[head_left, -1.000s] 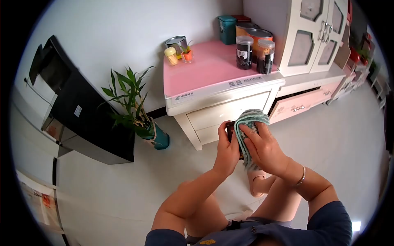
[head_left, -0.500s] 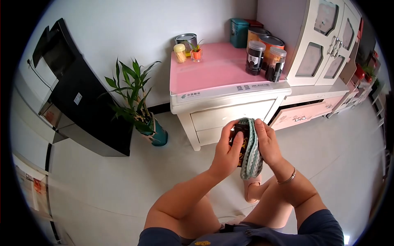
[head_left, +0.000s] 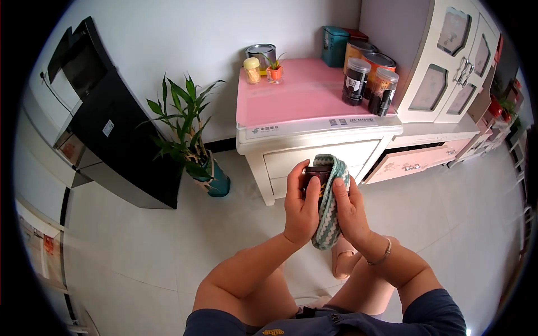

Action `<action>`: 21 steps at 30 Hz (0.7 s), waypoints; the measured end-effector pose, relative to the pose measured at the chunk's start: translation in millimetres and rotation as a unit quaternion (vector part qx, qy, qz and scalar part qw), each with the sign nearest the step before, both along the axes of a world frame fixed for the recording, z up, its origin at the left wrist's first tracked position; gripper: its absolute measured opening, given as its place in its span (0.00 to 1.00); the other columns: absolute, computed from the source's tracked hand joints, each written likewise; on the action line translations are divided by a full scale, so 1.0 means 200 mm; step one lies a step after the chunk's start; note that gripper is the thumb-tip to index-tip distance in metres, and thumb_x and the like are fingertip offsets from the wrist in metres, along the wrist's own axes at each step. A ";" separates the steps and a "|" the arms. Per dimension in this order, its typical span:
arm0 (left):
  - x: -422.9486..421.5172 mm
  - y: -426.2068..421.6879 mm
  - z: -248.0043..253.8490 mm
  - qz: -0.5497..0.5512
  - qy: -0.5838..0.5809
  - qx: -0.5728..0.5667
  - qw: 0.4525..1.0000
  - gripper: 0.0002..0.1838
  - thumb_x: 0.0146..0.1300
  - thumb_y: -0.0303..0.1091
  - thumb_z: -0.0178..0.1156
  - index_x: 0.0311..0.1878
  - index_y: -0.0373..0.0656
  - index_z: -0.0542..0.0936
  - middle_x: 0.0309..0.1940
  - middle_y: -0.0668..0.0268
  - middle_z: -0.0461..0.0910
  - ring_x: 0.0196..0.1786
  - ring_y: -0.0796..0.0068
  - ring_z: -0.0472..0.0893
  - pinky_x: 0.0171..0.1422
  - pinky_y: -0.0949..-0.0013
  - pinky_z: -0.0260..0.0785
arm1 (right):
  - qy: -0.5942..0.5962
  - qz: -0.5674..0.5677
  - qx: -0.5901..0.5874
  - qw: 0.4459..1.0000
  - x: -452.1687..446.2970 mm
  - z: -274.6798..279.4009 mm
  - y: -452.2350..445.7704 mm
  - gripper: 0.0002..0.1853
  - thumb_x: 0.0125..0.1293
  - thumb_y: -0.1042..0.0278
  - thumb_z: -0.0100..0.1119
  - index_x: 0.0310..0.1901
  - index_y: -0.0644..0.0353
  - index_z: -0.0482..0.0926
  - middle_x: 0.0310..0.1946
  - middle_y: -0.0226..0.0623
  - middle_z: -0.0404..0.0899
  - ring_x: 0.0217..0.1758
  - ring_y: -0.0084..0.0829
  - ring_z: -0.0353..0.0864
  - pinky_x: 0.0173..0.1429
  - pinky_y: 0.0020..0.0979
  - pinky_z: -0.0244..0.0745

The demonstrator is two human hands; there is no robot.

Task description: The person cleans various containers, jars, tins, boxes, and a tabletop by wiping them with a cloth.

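In front of the white cabinet, my left hand (head_left: pixel 301 207) grips a small dark box (head_left: pixel 318 175) with gold marks, its thumb on the box's face. My right hand (head_left: pixel 350 210), with a bracelet at the wrist, is closed on a folded green and white knitted cloth (head_left: pixel 328 224). The cloth lies against the box's right side and hangs below it. Part of the box is hidden by the fingers and the cloth.
A white cabinet (head_left: pixel 319 137) bears a pink mat (head_left: pixel 297 103), dark jars (head_left: pixel 356 84), tins and a small potted plant (head_left: pixel 274 73). A leafy plant in a teal pot (head_left: pixel 218 183) stands left, beside a black refrigerator (head_left: pixel 123 123). A pink drawer (head_left: pixel 412 162) juts out right.
The right hand has gone from pressing the cloth over the box to holding it at the box's right side. More of the box shows. The view has shifted, so the furniture appears farther right.
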State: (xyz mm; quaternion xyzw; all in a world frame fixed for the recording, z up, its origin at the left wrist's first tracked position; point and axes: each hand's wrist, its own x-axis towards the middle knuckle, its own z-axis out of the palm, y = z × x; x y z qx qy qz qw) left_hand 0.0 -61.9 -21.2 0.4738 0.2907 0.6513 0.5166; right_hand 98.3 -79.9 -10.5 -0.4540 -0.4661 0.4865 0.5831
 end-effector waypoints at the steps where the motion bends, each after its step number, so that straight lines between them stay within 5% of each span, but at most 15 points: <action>1: 0.00 0.00 0.00 0.000 -0.001 0.000 1.000 0.17 0.64 0.28 0.45 0.56 0.38 0.61 0.38 0.64 0.72 0.39 0.81 0.70 0.44 0.77 0.64 | 0.007 0.002 -0.003 1.000 0.00 0.00 0.01 0.24 0.66 0.53 0.43 0.52 0.67 0.63 0.40 0.35 0.72 0.43 0.21 0.67 0.48 0.23 0.65; 7: 0.01 -0.02 0.04 -0.021 0.069 0.048 0.996 0.17 0.64 0.30 0.47 0.55 0.42 0.59 0.40 0.65 0.70 0.40 0.80 0.69 0.46 0.76 0.62 | 0.006 0.026 -0.013 1.000 0.06 0.06 0.00 0.23 0.67 0.51 0.40 0.49 0.66 0.67 0.39 0.34 0.72 0.42 0.21 0.68 0.48 0.21 0.65; 14: -0.03 -0.07 0.10 -0.114 0.000 -0.048 0.992 0.14 0.63 0.32 0.50 0.49 0.41 0.63 0.39 0.66 0.70 0.41 0.81 0.68 0.46 0.78 0.63 | 0.101 0.077 -0.097 0.987 0.12 0.04 -0.05 0.25 0.67 0.48 0.37 0.47 0.66 0.69 0.38 0.37 0.74 0.40 0.24 0.73 0.45 0.24 0.69; 15: -0.03 -0.08 0.10 -0.108 -0.009 -0.032 0.994 0.14 0.62 0.33 0.50 0.49 0.41 0.64 0.39 0.66 0.69 0.40 0.82 0.68 0.46 0.78 0.64 | -0.100 0.036 0.037 0.994 0.12 0.02 -0.07 0.27 0.66 0.46 0.36 0.48 0.64 0.70 0.38 0.37 0.75 0.38 0.25 0.75 0.44 0.24 0.70; 17: -0.03 -0.08 0.09 -0.079 0.029 0.005 0.996 0.14 0.62 0.33 0.49 0.49 0.41 0.63 0.40 0.66 0.69 0.40 0.81 0.68 0.47 0.77 0.63 | -0.292 -0.006 0.171 0.941 0.10 0.01 -0.07 0.28 0.66 0.43 0.35 0.48 0.63 0.71 0.38 0.37 0.76 0.37 0.25 0.76 0.43 0.25 0.71; 18: -0.04 -0.08 0.09 -0.068 0.044 0.024 0.996 0.14 0.62 0.32 0.49 0.49 0.39 0.62 0.38 0.66 0.69 0.40 0.81 0.68 0.46 0.77 0.63 | -0.085 0.042 0.019 0.995 0.10 0.03 -0.07 0.29 0.65 0.42 0.35 0.48 0.63 0.70 0.38 0.36 0.76 0.38 0.25 0.76 0.44 0.25 0.72; 21: -0.05 -0.05 0.04 -0.057 0.102 0.049 0.992 0.16 0.63 0.33 0.47 0.51 0.37 0.62 0.41 0.60 0.69 0.44 0.76 0.69 0.49 0.73 0.62 | 0.237 0.132 -0.192 0.943 0.08 0.09 -0.08 0.30 0.64 0.40 0.36 0.52 0.61 0.67 0.43 0.36 0.73 0.44 0.26 0.74 0.49 0.27 0.70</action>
